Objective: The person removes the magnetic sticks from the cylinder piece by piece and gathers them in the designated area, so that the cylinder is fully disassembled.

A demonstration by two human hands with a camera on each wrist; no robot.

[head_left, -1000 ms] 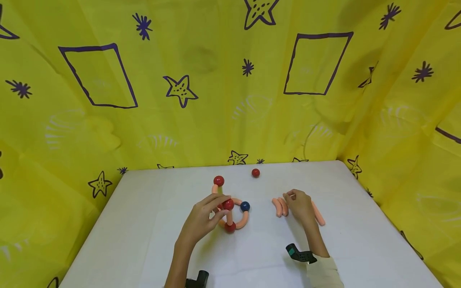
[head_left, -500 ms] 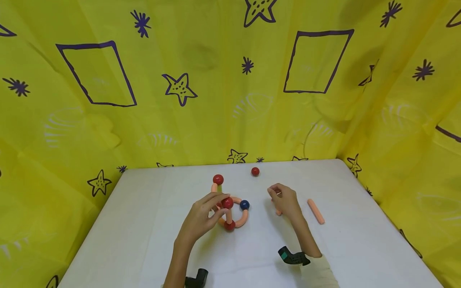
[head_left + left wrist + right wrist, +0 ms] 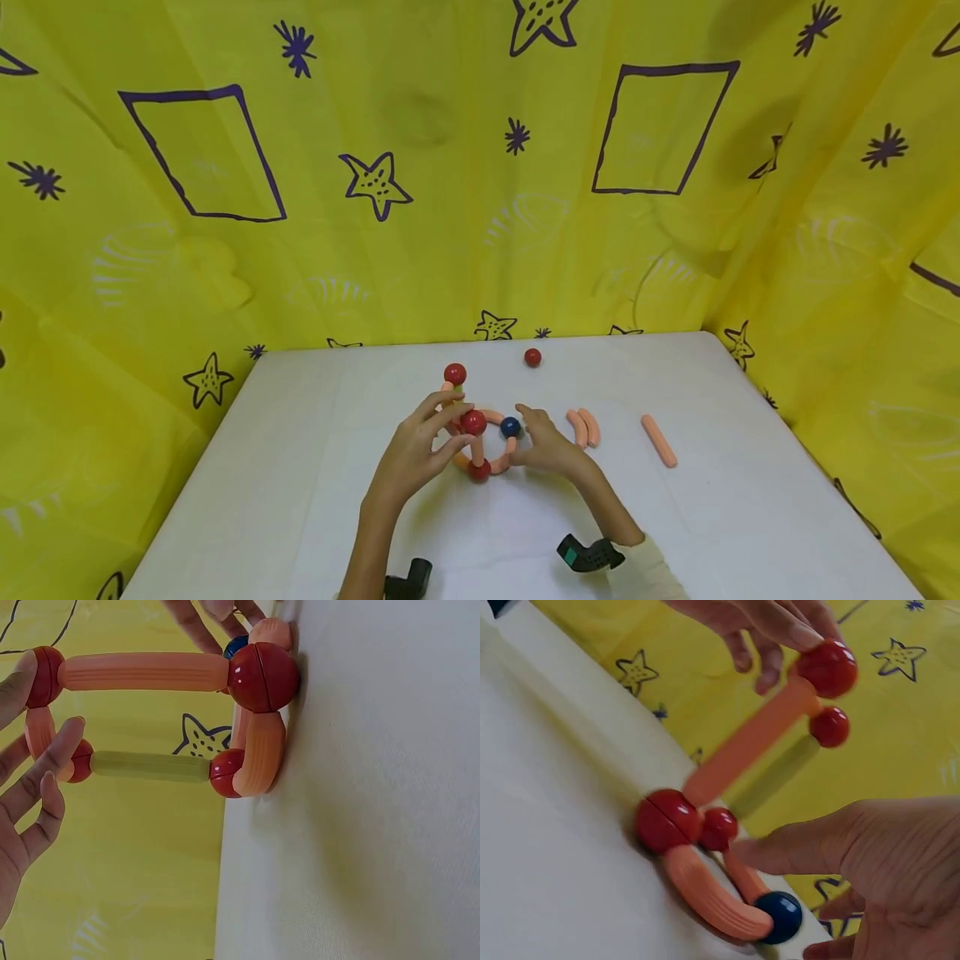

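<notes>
A toy frame of balls and rods stands on the table. Its ring has a near lower red ball (image 3: 479,471), a blue ball (image 3: 511,427) and curved orange rods (image 3: 716,896). A straight orange rod (image 3: 146,672) rises from the ring to an upper red ball (image 3: 473,422), and a yellow-green rod (image 3: 150,766) rises behind it. My left hand (image 3: 416,446) holds the upper red ball between thumb and fingers. My right hand (image 3: 551,443) is beside the blue ball, thumb and fingers spread apart, holding nothing; whether it touches the ring I cannot tell.
Two loose curved orange rods (image 3: 583,427) lie right of my right hand, with a straight orange rod (image 3: 659,441) farther right. A loose red ball (image 3: 532,357) sits near the back edge. A yellow patterned curtain (image 3: 450,267) hangs behind the white table (image 3: 300,500).
My right hand has moved left, away from the loose curved rods to the blue ball, and its fingers have spread. My left hand stays at the upper red ball, one finger lifted.
</notes>
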